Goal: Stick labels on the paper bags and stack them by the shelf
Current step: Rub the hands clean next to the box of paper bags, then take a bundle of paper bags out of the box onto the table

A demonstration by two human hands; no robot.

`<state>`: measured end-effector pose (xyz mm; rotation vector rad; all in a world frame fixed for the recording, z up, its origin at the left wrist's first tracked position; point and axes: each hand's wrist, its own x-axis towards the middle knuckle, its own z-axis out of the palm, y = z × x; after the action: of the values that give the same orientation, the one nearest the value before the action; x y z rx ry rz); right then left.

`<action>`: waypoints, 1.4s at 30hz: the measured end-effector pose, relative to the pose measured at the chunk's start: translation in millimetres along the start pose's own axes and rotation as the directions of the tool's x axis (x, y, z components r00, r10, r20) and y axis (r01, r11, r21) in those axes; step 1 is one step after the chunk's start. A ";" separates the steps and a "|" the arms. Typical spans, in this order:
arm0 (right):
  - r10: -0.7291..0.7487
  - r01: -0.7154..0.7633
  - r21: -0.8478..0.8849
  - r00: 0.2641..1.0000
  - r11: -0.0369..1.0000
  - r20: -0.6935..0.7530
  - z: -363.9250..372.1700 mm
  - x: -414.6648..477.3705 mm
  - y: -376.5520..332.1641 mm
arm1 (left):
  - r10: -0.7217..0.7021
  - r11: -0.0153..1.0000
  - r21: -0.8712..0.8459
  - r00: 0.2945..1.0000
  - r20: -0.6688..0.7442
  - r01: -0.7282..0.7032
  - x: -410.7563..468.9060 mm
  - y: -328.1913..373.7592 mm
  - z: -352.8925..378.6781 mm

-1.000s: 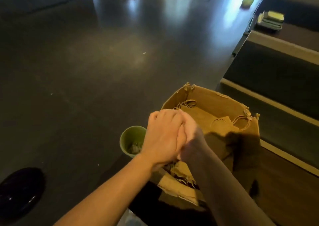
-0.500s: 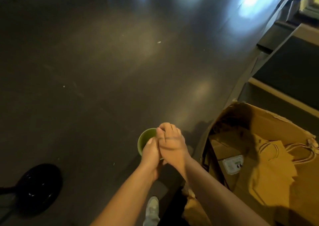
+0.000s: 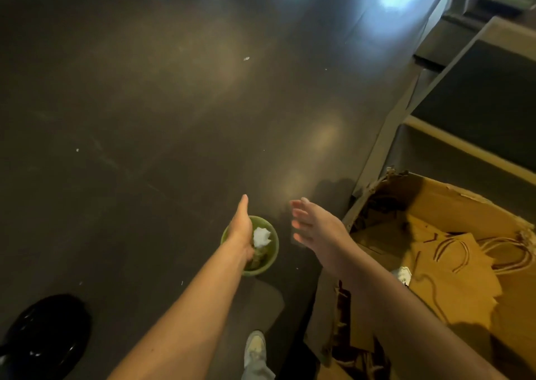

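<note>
Both hands reach out over the dark floor point(image 3: 145, 112). The left hand point(image 3: 241, 230) hangs over a green cup point(image 3: 271, 259), its fingers point(image 3: 243, 205) straight and together, holding nothing. A white paper wad point(image 3: 262, 237) lies in the cup, just beside that hand. The right hand point(image 3: 317, 230) is near the cup's right side, its fingers point(image 3: 298, 211) spread apart and empty.

The paper bags point(image 3: 452, 275) lie flat in a torn cardboard box point(image 3: 452, 205) at the right, handles up. The box sits on the floor against the foot of the shelf point(image 3: 464, 147). A white label point(image 3: 403, 275) shows at the bags' left edge, partly hidden by the right forearm. A pale shoe point(image 3: 255, 347) stands below the cup, and a glossy black object point(image 3: 43, 339) lies at the floor's lower left.
</note>
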<state>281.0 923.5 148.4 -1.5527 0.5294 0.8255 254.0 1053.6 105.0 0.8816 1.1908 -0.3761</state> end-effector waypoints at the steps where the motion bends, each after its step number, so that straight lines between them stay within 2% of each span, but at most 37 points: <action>1: 0.000 0.000 0.044 1.000 0.999 0.012 -2.7 -3.1 -4.8 | 0.044 0.999 0.011 0.999 0.026 -0.045 -4.7 0.6 5.1; 5: -0.130 0.115 0.156 0.988 0.981 0.087 -26.7 -24.8 -14.9 | 0.254 0.967 -0.022 0.963 0.092 -0.253 -17.4 -7.8 26.5; 7: -0.220 0.201 0.173 0.971 0.964 0.097 -48.4 -38.1 -16.1 | 0.416 0.909 -0.050 0.901 0.122 -0.413 -41.4 -10.2 40.9; 10: -0.319 0.311 0.128 0.947 0.942 0.041 -92.5 -59.2 -12.6 | 0.624 0.775 -0.021 0.760 0.182 -0.632 -79.5 -20.8 64.7; 14: -0.358 0.363 0.089 0.931 0.927 -0.074 -160.3 -88.6 9.8 | 0.730 0.618 0.034 0.589 0.347 -0.786 -129.9 -52.3 104.4; 17: -0.336 0.361 0.111 0.922 0.926 -0.192 -210.3 -103.6 40.4 | 0.715 0.548 0.105 0.530 0.457 -0.830 -141.7 -89.5 134.5; 19: -0.317 0.347 0.073 0.909 0.935 -0.270 -237.8 -111.0 60.4 | 0.668 0.540 0.160 0.537 0.515 -0.826 -143.3 -117.8 152.2; 22: -0.261 0.282 0.000 0.888 0.960 -0.378 -271.4 -115.9 89.4 | 0.610 0.541 0.259 0.586 0.533 -0.800 -139.7 -158.4 170.0; 28: -0.141 0.190 0.114 0.928 0.975 -0.345 -305.8 -99.8 138.5 | 0.573 0.566 0.491 0.744 0.344 -0.663 -124.3 -222.0 173.5; 31: -0.081 0.172 0.271 0.945 0.947 -0.317 -312.5 -80.5 156.0 | 0.604 0.617 0.516 0.778 0.174 -0.595 -118.1 -240.9 165.4; 33: -0.041 0.120 0.196 0.929 0.973 -0.367 -313.1 -78.2 160.9 | 0.585 0.665 0.529 0.808 0.070 -0.527 -114.3 -246.5 160.2; 35: 0.002 0.067 0.162 0.921 0.985 -0.390 -314.5 -77.4 166.4 | 0.524 0.720 0.519 0.851 0.029 -0.461 -112.4 -248.8 156.4; 37: 0.050 0.040 0.221 0.920 0.974 -0.388 -316.3 -74.2 170.5 | 0.465 0.754 0.515 0.885 0.019 -0.407 -107.8 -249.0 154.5; 42: 0.081 0.028 0.243 0.901 0.970 -0.426 -315.2 -59.9 169.3 | 0.438 0.746 0.570 0.899 -0.030 -0.345 -79.1 -234.3 151.8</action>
<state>180.6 580.5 85.7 -1.5015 0.9432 0.4072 164.6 777.5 100.5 1.6723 1.0121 -0.3067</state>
